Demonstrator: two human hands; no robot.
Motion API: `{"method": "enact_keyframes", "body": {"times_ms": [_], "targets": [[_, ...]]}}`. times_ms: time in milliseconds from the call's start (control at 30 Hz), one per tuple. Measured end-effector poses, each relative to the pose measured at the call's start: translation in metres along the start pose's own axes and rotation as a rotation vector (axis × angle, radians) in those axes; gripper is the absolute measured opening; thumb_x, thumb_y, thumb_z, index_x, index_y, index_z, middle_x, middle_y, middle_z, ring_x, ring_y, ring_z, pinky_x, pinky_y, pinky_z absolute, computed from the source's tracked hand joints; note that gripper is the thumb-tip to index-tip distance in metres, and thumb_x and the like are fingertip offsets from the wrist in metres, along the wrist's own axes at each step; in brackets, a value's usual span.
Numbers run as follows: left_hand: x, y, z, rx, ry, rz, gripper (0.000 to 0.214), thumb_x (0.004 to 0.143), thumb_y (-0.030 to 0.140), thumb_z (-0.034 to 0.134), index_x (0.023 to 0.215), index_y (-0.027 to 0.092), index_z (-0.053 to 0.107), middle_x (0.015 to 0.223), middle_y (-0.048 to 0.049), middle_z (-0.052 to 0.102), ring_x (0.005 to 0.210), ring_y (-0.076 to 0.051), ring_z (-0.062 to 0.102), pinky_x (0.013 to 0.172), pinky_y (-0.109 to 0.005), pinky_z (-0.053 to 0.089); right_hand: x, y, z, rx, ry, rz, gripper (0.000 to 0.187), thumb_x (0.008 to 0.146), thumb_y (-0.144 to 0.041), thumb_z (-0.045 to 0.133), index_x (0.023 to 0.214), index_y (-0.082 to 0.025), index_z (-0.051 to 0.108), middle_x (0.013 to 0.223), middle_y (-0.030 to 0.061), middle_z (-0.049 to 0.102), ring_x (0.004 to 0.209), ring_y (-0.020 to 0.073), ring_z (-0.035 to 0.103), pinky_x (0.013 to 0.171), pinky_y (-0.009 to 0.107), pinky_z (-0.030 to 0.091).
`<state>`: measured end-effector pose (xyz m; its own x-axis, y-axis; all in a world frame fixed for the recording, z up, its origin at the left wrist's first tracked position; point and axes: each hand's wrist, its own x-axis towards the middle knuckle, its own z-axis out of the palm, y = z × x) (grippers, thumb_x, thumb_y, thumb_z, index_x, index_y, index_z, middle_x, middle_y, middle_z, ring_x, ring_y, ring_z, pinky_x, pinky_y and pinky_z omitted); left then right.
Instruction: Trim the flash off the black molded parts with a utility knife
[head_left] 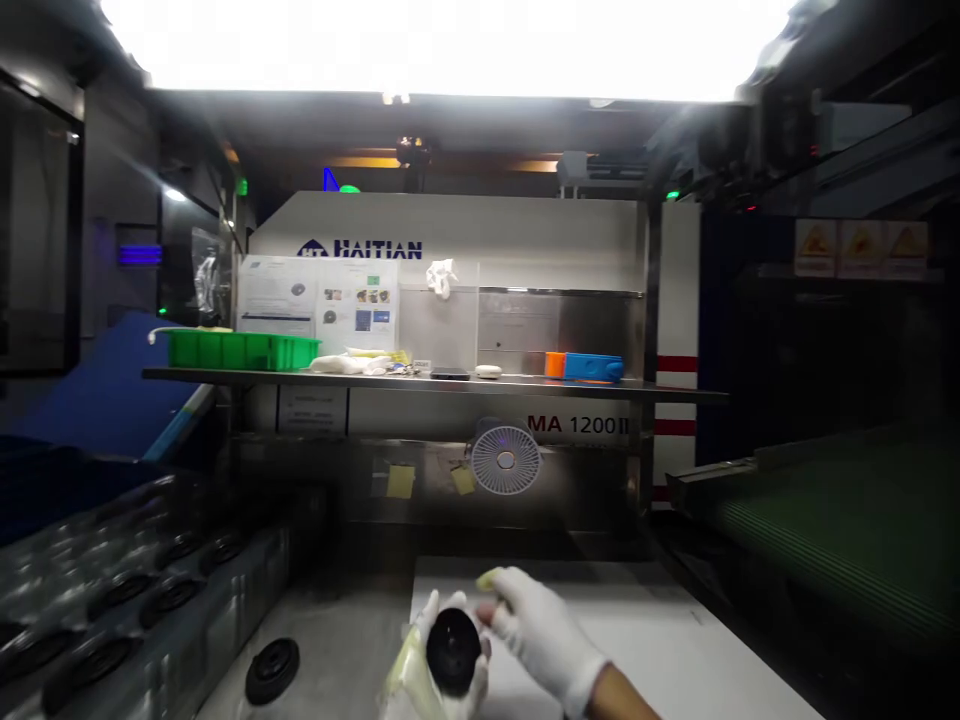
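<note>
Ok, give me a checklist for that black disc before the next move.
Left hand has the black disc: ok, fingers gripping its rim.
Right hand gloved: ok, white glove on.
Yellow scrap at the right hand's fingertips: cannot tell whether it is pinched or only touching.
Yellowish film by the left hand: cannot tell whether it is attached to the disc.
Second black disc on the steel surface: ok, lying apart from both hands.
Held disc's face free of marks: cannot tell, too dark.
</note>
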<state>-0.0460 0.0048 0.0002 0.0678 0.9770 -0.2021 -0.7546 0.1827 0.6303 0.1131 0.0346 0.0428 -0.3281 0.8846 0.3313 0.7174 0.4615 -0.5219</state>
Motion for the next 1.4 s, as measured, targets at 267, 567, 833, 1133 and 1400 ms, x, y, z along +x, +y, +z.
{"method": "enact_keyframes", "body": {"times_ms": [267,567,833,1133,1400], "targets": [[-0.009,0.006,0.015,-0.163,0.104,0.046,0.035,0.06,0.015,0.069,0.093,0.016,0.059,0.073,-0.0023,0.055,0.063,-0.012,0.056,0.059,-0.025,0.046,-0.037,0.087,0.023,-0.291,-0.353,0.302,0.024,0.071,-0.034,0.052,0.091,-0.022,0.057,0.082,0.0106,0.066,0.077,0.032,0.06,0.068,0.039,0.04],[0.009,0.016,0.023,-0.091,0.017,-0.066,0.024,0.067,0.026,0.058,0.089,0.017,0.054,0.076,-0.0046,0.058,0.062,-0.017,0.058,0.06,-0.034,0.048,-0.002,0.06,0.033,0.133,-0.128,0.245,0.024,0.081,-0.026,0.031,0.09,-0.019,0.051,0.074,0.0062,0.061,0.061,0.0189,0.059,0.055,0.027,0.042],[0.017,0.003,0.017,-0.122,0.171,0.011,0.025,0.068,0.019,0.061,0.091,0.019,0.053,0.068,0.001,0.054,0.061,-0.015,0.059,0.068,-0.04,0.05,-0.025,0.037,0.038,0.264,0.056,0.063,0.028,0.087,-0.042,0.034,0.087,-0.019,0.052,0.087,0.0046,0.057,0.081,0.019,0.053,0.071,0.028,0.041],[0.006,0.001,0.015,-0.091,0.162,0.075,0.02,0.07,0.015,0.056,0.091,0.015,0.057,0.079,-0.004,0.058,0.074,-0.018,0.06,0.066,-0.035,0.05,-0.037,0.02,0.045,0.358,-0.044,0.049,0.025,0.089,-0.03,0.033,0.075,-0.02,0.051,0.065,-0.0018,0.052,0.058,0.0125,0.049,0.056,0.023,0.036],[0.003,-0.007,0.02,-0.127,0.094,0.078,0.008,0.069,0.019,0.06,0.073,0.014,0.056,0.063,-0.0014,0.052,0.06,-0.014,0.055,0.059,-0.027,0.048,-0.043,0.01,0.048,0.224,-0.017,0.027,0.028,0.091,-0.037,0.034,0.072,-0.022,0.048,0.065,-0.0039,0.052,0.059,0.0116,0.046,0.055,0.021,0.03]]}}
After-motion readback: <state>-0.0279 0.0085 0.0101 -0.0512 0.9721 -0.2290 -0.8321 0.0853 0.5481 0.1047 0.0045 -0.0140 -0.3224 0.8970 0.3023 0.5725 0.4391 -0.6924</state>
